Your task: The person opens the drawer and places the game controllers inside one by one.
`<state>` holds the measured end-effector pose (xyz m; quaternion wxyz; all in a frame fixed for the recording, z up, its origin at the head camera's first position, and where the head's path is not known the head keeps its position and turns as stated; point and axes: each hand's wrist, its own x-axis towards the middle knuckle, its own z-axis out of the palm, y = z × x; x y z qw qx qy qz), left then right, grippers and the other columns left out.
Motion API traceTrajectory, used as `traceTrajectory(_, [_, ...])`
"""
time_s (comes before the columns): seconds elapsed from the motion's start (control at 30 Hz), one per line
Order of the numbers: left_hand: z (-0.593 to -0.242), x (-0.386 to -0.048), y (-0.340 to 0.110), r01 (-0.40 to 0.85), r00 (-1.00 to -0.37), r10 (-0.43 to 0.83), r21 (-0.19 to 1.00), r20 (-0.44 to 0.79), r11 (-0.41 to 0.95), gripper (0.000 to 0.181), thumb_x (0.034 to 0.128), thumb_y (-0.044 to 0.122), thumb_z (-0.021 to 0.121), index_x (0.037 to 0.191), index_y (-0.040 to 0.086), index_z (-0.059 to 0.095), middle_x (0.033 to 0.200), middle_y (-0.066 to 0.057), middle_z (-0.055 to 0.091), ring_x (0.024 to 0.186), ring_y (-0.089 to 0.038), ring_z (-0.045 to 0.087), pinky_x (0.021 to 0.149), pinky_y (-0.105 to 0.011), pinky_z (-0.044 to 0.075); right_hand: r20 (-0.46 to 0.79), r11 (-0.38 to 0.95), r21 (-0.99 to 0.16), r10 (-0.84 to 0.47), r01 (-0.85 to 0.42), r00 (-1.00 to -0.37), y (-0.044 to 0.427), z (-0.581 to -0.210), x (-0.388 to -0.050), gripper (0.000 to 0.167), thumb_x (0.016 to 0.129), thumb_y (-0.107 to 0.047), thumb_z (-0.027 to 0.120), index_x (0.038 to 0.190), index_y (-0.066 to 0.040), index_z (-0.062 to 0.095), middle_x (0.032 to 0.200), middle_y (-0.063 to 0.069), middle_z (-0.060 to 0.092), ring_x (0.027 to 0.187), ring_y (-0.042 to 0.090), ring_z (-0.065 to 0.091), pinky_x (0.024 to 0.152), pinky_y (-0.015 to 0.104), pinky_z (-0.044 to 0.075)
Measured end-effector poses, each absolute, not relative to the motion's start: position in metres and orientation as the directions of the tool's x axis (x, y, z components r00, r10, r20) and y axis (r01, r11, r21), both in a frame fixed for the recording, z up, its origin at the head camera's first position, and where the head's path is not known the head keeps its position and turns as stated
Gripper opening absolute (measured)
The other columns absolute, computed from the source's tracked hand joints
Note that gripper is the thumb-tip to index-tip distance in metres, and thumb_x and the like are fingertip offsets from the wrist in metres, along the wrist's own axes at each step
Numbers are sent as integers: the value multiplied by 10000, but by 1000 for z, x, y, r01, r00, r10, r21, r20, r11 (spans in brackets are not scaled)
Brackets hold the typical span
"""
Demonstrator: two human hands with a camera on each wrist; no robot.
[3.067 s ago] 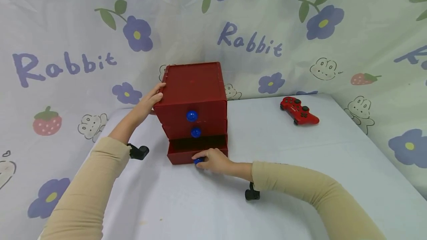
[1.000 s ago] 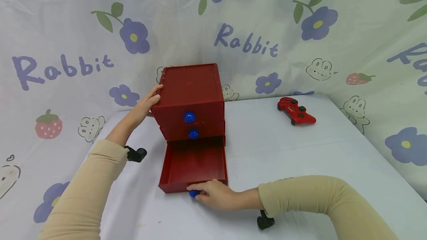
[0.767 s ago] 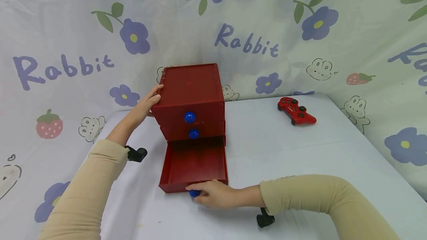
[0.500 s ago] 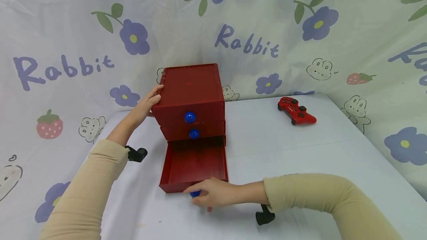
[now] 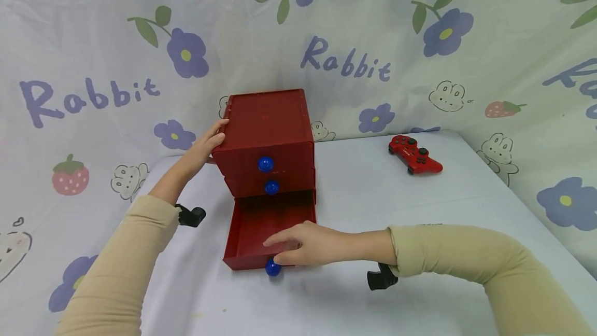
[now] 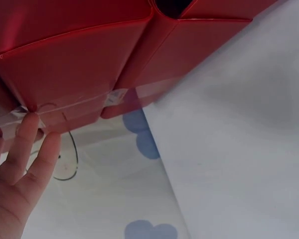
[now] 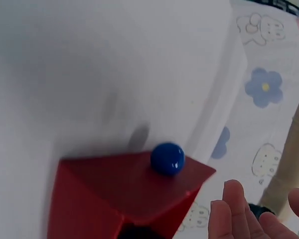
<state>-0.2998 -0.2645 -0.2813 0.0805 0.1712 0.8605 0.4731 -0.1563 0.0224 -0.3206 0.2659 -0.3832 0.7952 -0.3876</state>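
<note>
A red box with stacked drawers (image 5: 266, 118) stands on the white table; blue round knobs mark the drawer fronts. Its bottom drawer (image 5: 252, 227) is pulled far out, and no object shows in its visible part. My left hand (image 5: 200, 149) rests against the box's upper left side, fingers extended, as the left wrist view also shows. Over the drawer's front right part hovers my right hand (image 5: 308, 242), fingers spread and holding nothing. The lowest blue knob (image 7: 168, 159) is bare in the right wrist view, apart from the fingers.
A red game controller (image 5: 415, 154) lies on the table's right rear part. Behind the table (image 5: 373, 201) hangs a white patterned cloth (image 5: 350, 4) with flowers and rabbits. Black wrist cameras hang under both sleeves.
The bottom drawer has come from slightly out to far out, drawn by my right hand. That hand has since let go of the knob and risen. My left hand stays on the box.
</note>
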Motion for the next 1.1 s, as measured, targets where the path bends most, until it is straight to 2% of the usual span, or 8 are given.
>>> traceTrajectory(0.07, [-281, -299, -265, 217, -929, 369, 842, 23, 493, 596, 953, 432, 269, 1477, 244, 55, 1510, -147, 103, 1258, -427, 308, 899, -613, 343, -131, 429, -805, -803, -410, -581, 26, -314, -160, 387, 892, -225, 589, 1268, -145, 549, 1125, 30, 636, 901, 16, 554, 726, 155, 470])
traceTrajectory(0.27, [-281, -300, -264, 215, -931, 363, 840, 23, 498, 600, 950, 440, 273, 1476, 248, 60, 1514, -142, 95, 1272, -433, 289, 903, -627, 333, -137, 478, -792, -745, -380, -652, 44, -291, -173, 455, 892, -239, 590, 1325, -156, 478, 998, -12, 664, 900, 95, 602, 712, 199, 494])
traceTrajectory(0.47, [-282, -301, -264, 210, -931, 364, 843, 18, 496, 602, 947, 451, 273, 1475, 249, 66, 1513, -137, 100, 1272, -433, 287, 908, -635, 318, -93, 530, -740, -691, -415, -717, 70, -268, -188, 487, 897, -252, 578, 1353, -150, 441, 1031, 18, 654, 856, 153, 608, 690, 249, 494])
traceTrajectory(0.7, [-282, -300, -264, 220, -931, 364, 842, 30, 493, 593, 952, 443, 268, 1474, 241, 72, 1510, -153, 100, 1261, -446, 301, 902, -643, 320, -61, 594, -690, -618, -415, -783, 102, -256, -206, 523, 892, -264, 584, 1371, -129, 422, 1073, 70, 650, 866, 176, 607, 735, 318, 493])
traceTrajectory(0.8, [-281, -298, -263, 224, -931, 363, 841, 36, 493, 591, 953, 443, 270, 1473, 241, 76, 1510, -154, 98, 1259, -445, 304, 899, -640, 326, -77, 634, -666, -583, -394, -809, 115, -251, -212, 562, 887, -301, 586, 1394, -164, 389, 1136, 94, 623, 919, 199, 608, 766, 359, 495])
traceTrajectory(0.97, [-281, -297, -263, 220, -933, 358, 837, 30, 501, 589, 954, 436, 262, 1474, 242, 67, 1514, -149, 87, 1248, -454, 315, 893, -637, 333, -79, 702, -601, -528, -382, -846, 137, -242, -227, 638, 870, -363, 599, 1428, -225, 321, 1260, 118, 543, 1100, 268, 551, 854, 455, 462])
traceTrajectory(1.1, [-280, -297, -262, 210, -935, 353, 841, 24, 499, 583, 954, 419, 254, 1475, 240, 62, 1518, -142, 81, 1240, -456, 326, 882, -633, 342, -43, 717, -578, -503, -389, -863, 156, -238, -246, 677, 868, -380, 599, 1442, -207, 285, 1332, 166, 468, 1192, 353, 465, 905, 524, 410])
